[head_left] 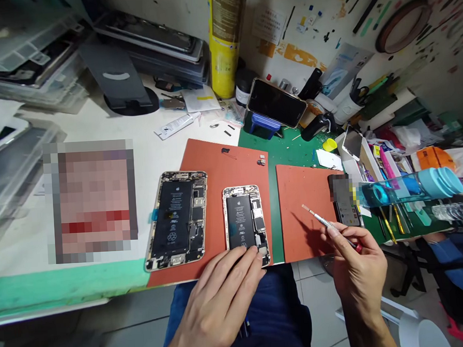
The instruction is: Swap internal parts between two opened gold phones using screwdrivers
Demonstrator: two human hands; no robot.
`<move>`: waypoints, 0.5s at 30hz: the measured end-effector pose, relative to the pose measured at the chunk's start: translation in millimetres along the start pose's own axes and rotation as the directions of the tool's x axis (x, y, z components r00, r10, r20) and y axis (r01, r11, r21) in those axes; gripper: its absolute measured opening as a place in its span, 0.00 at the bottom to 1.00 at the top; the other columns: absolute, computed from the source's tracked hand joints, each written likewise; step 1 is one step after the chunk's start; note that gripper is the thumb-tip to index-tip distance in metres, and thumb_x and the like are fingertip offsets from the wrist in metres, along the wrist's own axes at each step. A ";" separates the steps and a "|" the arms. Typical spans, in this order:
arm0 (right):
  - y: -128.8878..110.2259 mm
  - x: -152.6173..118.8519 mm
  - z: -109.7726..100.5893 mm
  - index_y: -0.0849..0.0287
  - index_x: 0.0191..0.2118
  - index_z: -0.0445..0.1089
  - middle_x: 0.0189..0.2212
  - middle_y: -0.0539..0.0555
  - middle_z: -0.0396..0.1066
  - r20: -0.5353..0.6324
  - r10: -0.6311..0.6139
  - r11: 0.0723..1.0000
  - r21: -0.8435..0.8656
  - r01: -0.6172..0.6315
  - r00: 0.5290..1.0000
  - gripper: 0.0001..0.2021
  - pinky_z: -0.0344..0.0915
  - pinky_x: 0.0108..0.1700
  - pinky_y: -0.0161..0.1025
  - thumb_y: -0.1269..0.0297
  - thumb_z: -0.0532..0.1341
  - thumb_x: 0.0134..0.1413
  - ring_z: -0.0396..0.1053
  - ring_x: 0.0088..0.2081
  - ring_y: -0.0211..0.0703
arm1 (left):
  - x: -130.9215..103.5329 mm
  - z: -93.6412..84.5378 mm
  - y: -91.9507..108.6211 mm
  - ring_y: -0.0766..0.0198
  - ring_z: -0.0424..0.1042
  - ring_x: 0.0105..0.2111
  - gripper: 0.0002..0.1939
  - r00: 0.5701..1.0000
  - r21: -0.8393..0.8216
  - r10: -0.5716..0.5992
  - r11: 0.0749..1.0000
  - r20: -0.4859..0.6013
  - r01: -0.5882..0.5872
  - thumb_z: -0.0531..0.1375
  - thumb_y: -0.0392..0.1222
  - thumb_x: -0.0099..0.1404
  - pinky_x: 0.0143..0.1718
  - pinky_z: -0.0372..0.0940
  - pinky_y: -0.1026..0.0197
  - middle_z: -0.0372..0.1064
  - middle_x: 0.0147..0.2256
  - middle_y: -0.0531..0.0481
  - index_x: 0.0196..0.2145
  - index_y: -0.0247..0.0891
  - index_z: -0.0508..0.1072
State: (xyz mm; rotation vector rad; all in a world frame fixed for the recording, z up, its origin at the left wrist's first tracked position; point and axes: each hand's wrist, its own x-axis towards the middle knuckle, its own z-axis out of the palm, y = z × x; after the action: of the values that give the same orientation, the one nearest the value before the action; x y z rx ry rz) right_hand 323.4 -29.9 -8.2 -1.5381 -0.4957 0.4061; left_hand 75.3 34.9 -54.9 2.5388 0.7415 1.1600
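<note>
Two opened phones lie on an orange mat (211, 159) at the table's front edge. The larger opened phone (177, 219) is on the left; the smaller opened phone (245, 223) is to its right, both with batteries exposed. My left hand (222, 298) rests its fingertips on the bottom end of the smaller phone. My right hand (356, 265) holds a thin metal screwdriver (322, 221) over a second orange mat (301, 206), its tip pointing up and left.
A green cutting mat (288, 150) lies under the orange mats. A phone on a blue stand (276, 103), a tall yellow can (224, 39), a black stand (117, 76), stacked trays and cluttered tools fill the back. A teal bottle (414, 185) lies at right.
</note>
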 end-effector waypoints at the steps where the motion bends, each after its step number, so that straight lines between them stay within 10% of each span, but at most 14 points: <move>1: 3.7 2.3 -2.0 0.58 0.34 0.74 0.38 0.56 0.84 -0.040 -0.041 0.999 -0.033 0.040 0.998 0.17 0.82 0.39 0.42 0.62 0.82 0.50 0.84 0.35 0.46 | 3.7 -0.5 -0.1 0.47 0.76 0.57 0.19 1.000 0.019 -0.001 1.000 -0.009 0.001 0.67 0.27 0.73 0.59 0.70 0.45 0.81 0.55 0.37 0.60 0.26 0.77; 5: 21.8 9.1 -3.0 0.58 0.40 0.78 0.39 0.56 0.84 -0.096 -0.260 0.925 -0.308 0.220 0.961 0.13 0.82 0.42 0.42 0.57 0.77 0.59 0.84 0.37 0.46 | 15.6 -3.7 -4.6 0.48 0.77 0.52 0.17 1.000 0.077 0.003 0.997 -0.013 -0.002 0.67 0.28 0.73 0.55 0.70 0.47 0.81 0.50 0.37 0.58 0.27 0.79; 10: 40.4 26.2 -1.8 0.58 0.41 0.79 0.34 0.54 0.81 0.066 -0.609 0.507 -0.734 0.452 0.790 0.07 0.75 0.41 0.39 0.61 0.67 0.71 0.79 0.33 0.43 | 11.2 -13.1 -18.9 0.47 0.78 0.53 0.20 0.993 0.167 0.084 0.981 0.084 -0.097 0.69 0.31 0.72 0.56 0.71 0.45 0.80 0.53 0.36 0.59 0.29 0.78; 15: 44.6 33.9 1.5 0.59 0.42 0.77 0.35 0.57 0.81 0.247 -0.613 0.278 -0.822 0.497 0.750 0.09 0.71 0.43 0.43 0.64 0.61 0.76 0.77 0.36 0.49 | 1.9 -25.6 -31.5 0.45 0.75 0.61 0.24 0.982 0.178 0.088 0.977 0.166 -0.117 0.70 0.38 0.73 0.64 0.70 0.43 0.78 0.60 0.38 0.64 0.33 0.76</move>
State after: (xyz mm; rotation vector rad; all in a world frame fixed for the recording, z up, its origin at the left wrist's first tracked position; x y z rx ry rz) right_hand 353.6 -10.2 -51.1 -2.1692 -1.2401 -0.6410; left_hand 46.1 62.8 -50.4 2.8157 0.7177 0.9449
